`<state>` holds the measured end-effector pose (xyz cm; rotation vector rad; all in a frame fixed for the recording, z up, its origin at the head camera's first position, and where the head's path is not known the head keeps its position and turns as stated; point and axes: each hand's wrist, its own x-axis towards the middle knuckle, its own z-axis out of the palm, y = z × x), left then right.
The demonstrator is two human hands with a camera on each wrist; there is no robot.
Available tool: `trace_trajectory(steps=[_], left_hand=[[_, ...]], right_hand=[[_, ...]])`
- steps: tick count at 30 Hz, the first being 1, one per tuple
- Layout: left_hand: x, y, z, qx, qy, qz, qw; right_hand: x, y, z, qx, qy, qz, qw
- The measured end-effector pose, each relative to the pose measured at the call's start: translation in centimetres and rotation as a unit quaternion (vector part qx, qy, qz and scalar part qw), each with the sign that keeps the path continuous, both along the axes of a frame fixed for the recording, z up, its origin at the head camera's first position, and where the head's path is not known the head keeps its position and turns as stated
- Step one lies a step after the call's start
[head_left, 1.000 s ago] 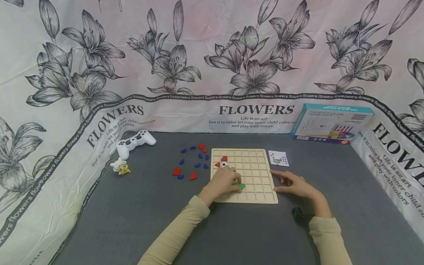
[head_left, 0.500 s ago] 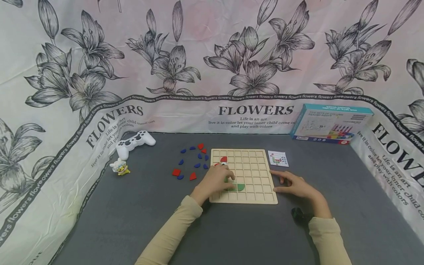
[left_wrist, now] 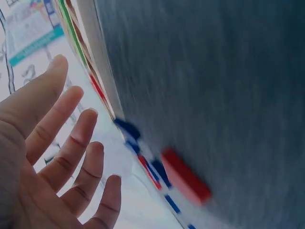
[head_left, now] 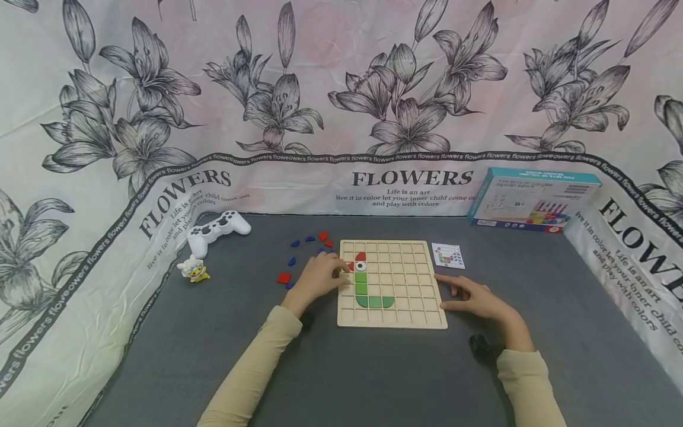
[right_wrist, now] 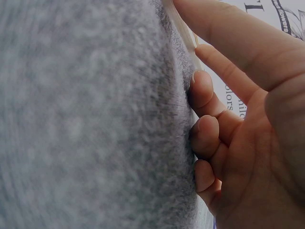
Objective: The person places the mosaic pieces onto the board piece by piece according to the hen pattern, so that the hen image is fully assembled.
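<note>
While beside board point(head_left: 392, 284), hands point(head_left: 319, 277) empty.

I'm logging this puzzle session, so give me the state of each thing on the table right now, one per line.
Board: flat, mostly unfilled; red, white and green pieces in its left columns.
Green pieces: seated in an L shape.
Loose pieces: scattered left of the board.
Left hand: open, empty, at the board's left edge.
Right hand: resting at the board's right edge.
Box: closed.

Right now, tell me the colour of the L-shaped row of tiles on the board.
Green tiles; the head view shows them best.
</note>
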<state>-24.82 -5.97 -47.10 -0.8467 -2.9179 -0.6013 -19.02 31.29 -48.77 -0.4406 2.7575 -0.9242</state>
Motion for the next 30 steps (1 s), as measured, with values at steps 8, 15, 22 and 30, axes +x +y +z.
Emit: trace_trajectory(steps=[8, 15, 22, 30], left_hand=[[-3.1, -2.2, 0.3, -0.002, 0.001, 0.051, 0.9987], [-5.6, -3.4, 1.1, 0.013, -0.016, 0.059, 0.9981], [-8.2, -4.0, 0.8, 0.013, -0.013, 0.092, 0.9956], [-9.8, -3.8, 0.3, -0.005, -0.032, 0.128, 0.9913]], right_hand=[[0.2, -0.1, 0.2, -0.003, -0.003, -0.001, 1.0], [0.2, -0.1, 0.2, -0.002, -0.007, -0.005, 1.0], [0.2, 0.0, 0.2, -0.002, -0.008, -0.005, 1.0], [0.2, 0.1, 0.0, -0.005, -0.002, 0.0, 1.0]])
